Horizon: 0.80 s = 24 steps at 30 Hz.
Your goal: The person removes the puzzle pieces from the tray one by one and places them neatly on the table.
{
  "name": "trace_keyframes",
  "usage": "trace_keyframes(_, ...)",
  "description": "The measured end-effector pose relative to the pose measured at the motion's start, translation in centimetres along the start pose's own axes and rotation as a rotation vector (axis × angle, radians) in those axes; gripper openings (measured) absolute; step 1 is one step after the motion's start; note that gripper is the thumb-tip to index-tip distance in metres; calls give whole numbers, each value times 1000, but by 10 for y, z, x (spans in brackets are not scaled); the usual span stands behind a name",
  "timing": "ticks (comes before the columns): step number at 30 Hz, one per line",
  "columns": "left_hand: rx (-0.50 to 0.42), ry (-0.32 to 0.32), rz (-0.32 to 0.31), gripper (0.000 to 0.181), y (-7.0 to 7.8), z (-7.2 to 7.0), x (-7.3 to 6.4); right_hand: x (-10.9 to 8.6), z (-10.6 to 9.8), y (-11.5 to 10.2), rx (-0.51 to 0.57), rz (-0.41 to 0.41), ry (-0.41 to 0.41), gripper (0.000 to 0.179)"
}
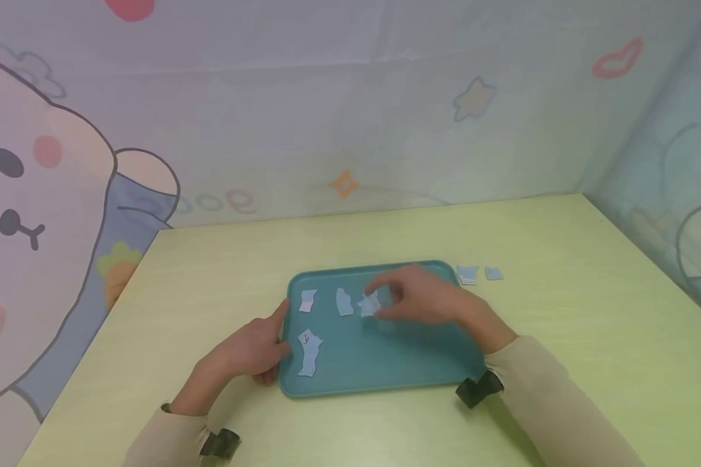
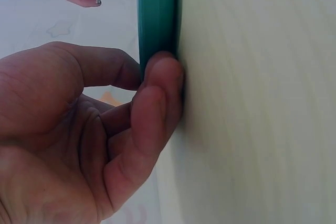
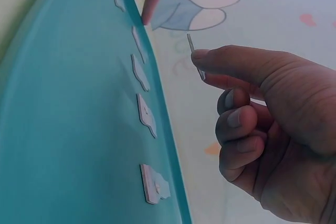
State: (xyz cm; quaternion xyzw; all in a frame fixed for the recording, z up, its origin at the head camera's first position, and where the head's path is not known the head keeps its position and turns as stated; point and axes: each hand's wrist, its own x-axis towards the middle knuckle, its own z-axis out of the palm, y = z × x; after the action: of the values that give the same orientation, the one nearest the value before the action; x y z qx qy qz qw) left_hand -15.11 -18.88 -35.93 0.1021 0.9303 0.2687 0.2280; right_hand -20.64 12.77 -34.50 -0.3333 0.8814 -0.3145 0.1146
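My left hand (image 1: pixel 254 350) grips the left rim of a teal tray (image 1: pixel 380 373), with the thumb on its edge and curled fingers low beside it in the left wrist view. Over the tray, my right hand (image 1: pixel 420 295) pinches a thin, flat puzzle-like piece (image 3: pixel 196 57) between thumb and index finger, seen edge-on and lifted off the tray. The other fingers are curled in. Pale blue irregular pieces lie on the tray: a pink-edged one (image 1: pixel 307 300), a long marked one (image 1: pixel 309 352) and a curved one (image 1: pixel 344 302). Another piece (image 3: pixel 154 184) is hidden behind my right hand in the head view.
Two more pale pieces, one with a pink edge (image 1: pixel 468 275) and a smaller one (image 1: pixel 493 273), lie on the yellow table (image 1: pixel 222 272) beyond the tray's far right corner. A cartoon-printed cloth (image 1: pixel 304 104) hangs behind the table.
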Motion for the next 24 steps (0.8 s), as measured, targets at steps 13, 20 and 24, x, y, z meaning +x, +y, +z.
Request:
trace_keyframes(13,-14,8,-5,83,0,1,0,-7,-13,5,-35,5,58,35)
trace_keyframes(20,-10,11,-8,83,1,2,0,-11,-19,10,-41,23,81,37)
trace_keyframes(24,-8,16,-13,83,1,2,0,-13,-22,12,-45,42,86,37)
